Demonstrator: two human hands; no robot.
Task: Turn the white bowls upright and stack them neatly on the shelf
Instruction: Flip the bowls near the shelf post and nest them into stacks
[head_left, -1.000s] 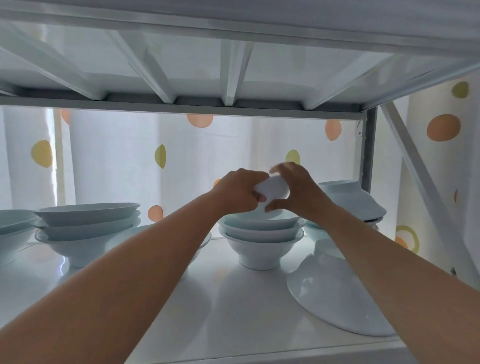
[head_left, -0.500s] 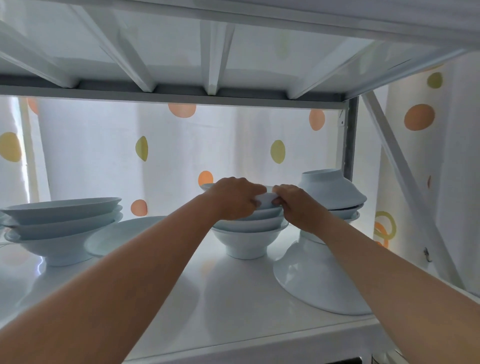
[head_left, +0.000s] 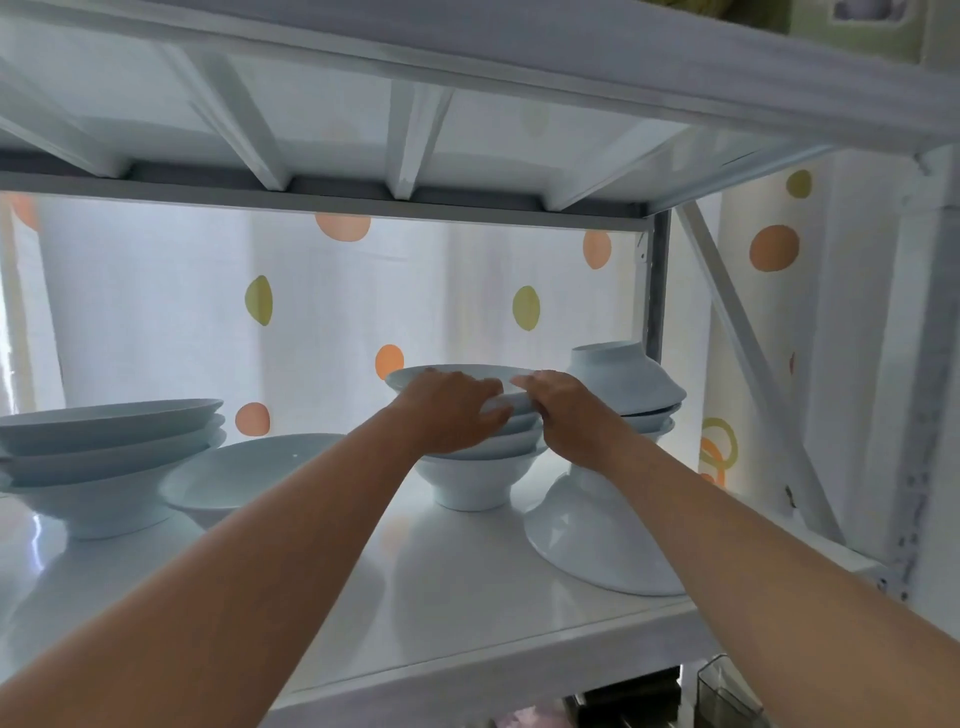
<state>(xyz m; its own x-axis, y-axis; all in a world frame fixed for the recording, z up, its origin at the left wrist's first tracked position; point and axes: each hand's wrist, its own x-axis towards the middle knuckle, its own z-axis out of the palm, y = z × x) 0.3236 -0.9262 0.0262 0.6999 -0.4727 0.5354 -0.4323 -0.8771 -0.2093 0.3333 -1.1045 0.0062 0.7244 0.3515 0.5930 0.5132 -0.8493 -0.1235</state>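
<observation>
A stack of upright white bowls (head_left: 470, 480) stands mid-shelf. Its top bowl (head_left: 457, 375) sits upright, nested in the stack. My left hand (head_left: 449, 410) grips the near rim of that top bowl, fingers curled over the side. My right hand (head_left: 563, 410) holds the same rim from the right. To the right, an upside-down bowl (head_left: 621, 376) rests on other bowls (head_left: 652, 423) at the back. A large bowl (head_left: 587, 545) lies upside down at the front right. Another upright stack (head_left: 104, 457) stands at the left, with a single upright bowl (head_left: 244, 473) beside it.
The white shelf board (head_left: 467, 597) has bare room in the middle front. The upper shelf's underside (head_left: 405, 119) hangs close overhead. A grey post (head_left: 655, 291) and a diagonal brace (head_left: 748, 353) close the right side. A dotted curtain (head_left: 311, 312) hangs behind.
One second ago both hands held a bowl tilted above the middle stack. Now it sits upright, nested on top, and the hands rest on its rim. The camera has dropped lower.
</observation>
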